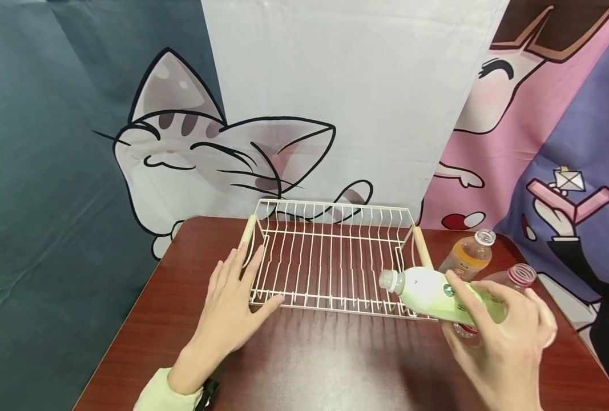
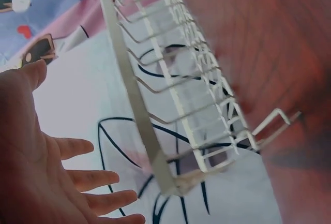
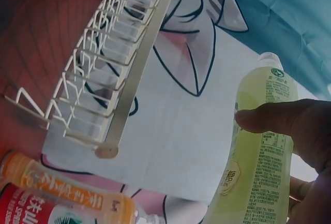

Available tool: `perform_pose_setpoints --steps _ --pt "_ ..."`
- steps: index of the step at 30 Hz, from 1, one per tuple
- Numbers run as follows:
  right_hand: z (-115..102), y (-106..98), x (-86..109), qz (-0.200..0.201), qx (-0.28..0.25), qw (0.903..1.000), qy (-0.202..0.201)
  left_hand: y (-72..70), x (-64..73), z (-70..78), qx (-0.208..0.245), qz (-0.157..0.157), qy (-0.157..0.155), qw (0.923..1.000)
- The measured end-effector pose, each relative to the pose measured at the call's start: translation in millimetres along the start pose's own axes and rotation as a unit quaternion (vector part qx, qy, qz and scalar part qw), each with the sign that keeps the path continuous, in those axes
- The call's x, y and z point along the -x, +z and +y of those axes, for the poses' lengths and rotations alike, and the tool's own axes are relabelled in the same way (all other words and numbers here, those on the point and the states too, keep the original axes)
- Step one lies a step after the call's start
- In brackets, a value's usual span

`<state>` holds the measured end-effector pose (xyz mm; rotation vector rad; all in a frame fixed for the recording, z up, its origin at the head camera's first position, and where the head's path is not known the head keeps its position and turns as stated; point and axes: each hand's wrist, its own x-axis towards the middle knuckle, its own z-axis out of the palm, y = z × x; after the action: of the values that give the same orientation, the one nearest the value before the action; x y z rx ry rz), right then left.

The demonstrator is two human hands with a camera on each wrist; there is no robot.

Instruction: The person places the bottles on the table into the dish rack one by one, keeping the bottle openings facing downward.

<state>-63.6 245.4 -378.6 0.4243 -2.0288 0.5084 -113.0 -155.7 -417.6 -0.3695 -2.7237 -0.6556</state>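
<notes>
My right hand (image 1: 504,337) grips a bottle of pale green drink (image 1: 438,294), tilted nearly level with its white cap toward the left. In the right wrist view the thumb crosses the label of this green bottle (image 3: 253,167). A white wire dish rack (image 1: 330,262) with wooden handles stands on the table, and the bottle's cap overlaps its right side in the head view. My left hand (image 1: 237,302) is spread at the rack's left front corner, holding nothing. The left wrist view shows its fingers (image 2: 98,180) extended beside the rack (image 2: 170,89).
Right of the rack stand an orange drink bottle (image 1: 468,255) and a clear bottle with a red label (image 1: 521,276), partly hidden behind my right hand. The dark red wooden table (image 1: 335,359) meets a cartoon-printed cloth backdrop (image 1: 355,97) at the back.
</notes>
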Motion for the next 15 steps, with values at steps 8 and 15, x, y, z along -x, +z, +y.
perform_pose_setpoints --steps 8,15 --pt "-4.0 18.2 -0.6 -0.052 -0.017 0.9969 -0.056 -1.4 -10.3 25.0 0.006 0.007 0.063 0.998" --pt "-11.8 35.7 -1.7 -0.084 -0.028 0.9941 -0.063 2.1 -23.3 51.2 0.022 0.001 0.123 0.9921"
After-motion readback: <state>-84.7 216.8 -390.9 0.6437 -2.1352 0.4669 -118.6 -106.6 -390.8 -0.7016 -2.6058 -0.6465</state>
